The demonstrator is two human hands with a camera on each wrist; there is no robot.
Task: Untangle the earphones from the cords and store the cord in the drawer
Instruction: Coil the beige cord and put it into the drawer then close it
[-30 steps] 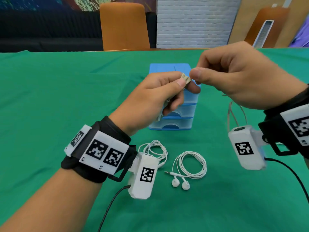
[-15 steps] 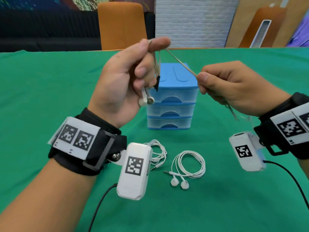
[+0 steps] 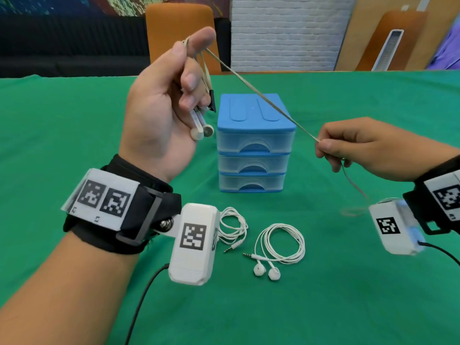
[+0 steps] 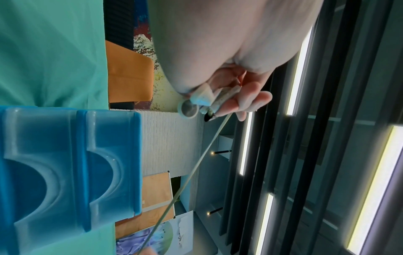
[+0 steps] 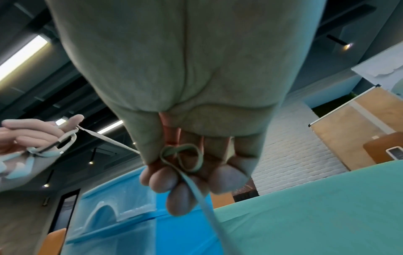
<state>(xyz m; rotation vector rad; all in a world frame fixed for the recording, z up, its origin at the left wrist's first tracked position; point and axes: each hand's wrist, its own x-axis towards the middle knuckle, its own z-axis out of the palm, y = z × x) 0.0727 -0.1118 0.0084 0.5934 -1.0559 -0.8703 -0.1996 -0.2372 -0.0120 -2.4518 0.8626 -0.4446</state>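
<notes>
My left hand (image 3: 189, 80) is raised above the table and grips a pair of white earphones (image 3: 202, 131), whose buds (image 4: 188, 109) stick out below the curled fingers. A thin beige cord (image 3: 258, 95) runs taut from that hand down to my right hand (image 3: 323, 145), which pinches it between thumb and forefinger. In the right wrist view the cord (image 5: 183, 158) loops in the palm and its tail hangs down. A blue three-drawer box (image 3: 254, 143) stands on the green table behind the cord, all drawers closed.
Two more coiled white earphone sets lie on the green cloth near me, one (image 3: 232, 227) partly behind the left wrist camera, the other (image 3: 280, 247) with its buds toward me. An orange chair (image 3: 181, 33) stands behind the far table edge.
My hands have drawn apart: the left rose up and left with the earphones, the right dropped to the right, and the cord between them has stretched out longer.
</notes>
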